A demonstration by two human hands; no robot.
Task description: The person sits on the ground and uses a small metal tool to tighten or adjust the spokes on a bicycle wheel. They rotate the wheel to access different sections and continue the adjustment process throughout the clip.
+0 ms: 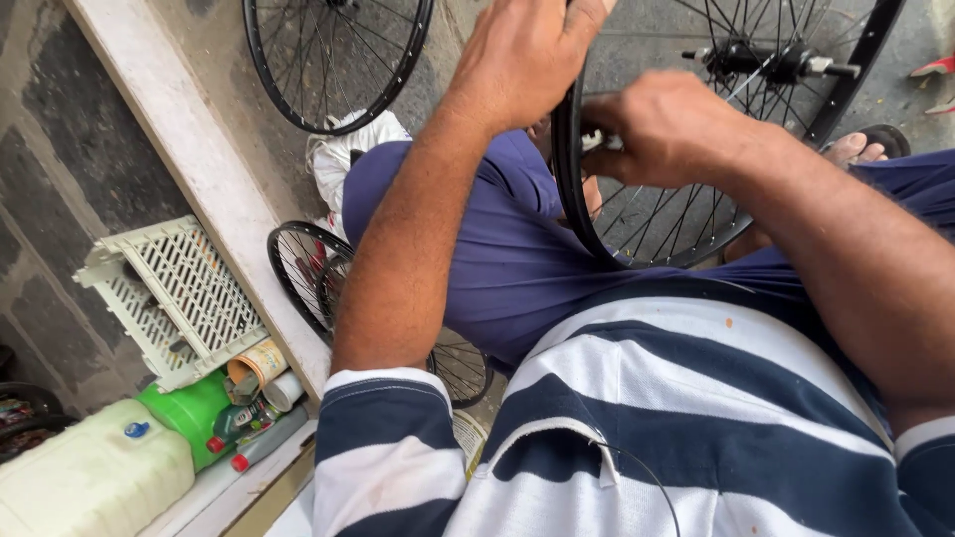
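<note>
While the camera is looking straight down over a striped shirt (676,418), the lower left corner is showing a pale plastic canister (90,477) lying next to a green container (189,408) and a few small bottles and tubes (254,423). Just above them a white lattice crate (169,293) is leaning against the grey wall. Moving right, a pale ledge (189,149) is running diagonally, and past it a spoked wheel (338,55) is sitting at the top left of centre, with a second, smaller wheel (308,273) lying on the floor below the person's left elbow. Now centre frame: the left hand (522,60) is reaching up to the top edge, fingers curling over the black rim (569,169) and gripping it. That rim belongs to the bicycle wheel (696,214) standing upright across the blue-trousered lap, filling the upper right. Just to the right, the right hand (667,124) is clenching down at the rim's inner edge, pinching a small pale piece that is too hidden to make out. Further right, the hub and axle (766,62) are poking out near the top, and a bare foot in a sandal (860,149) is showing at the right edge.
</note>
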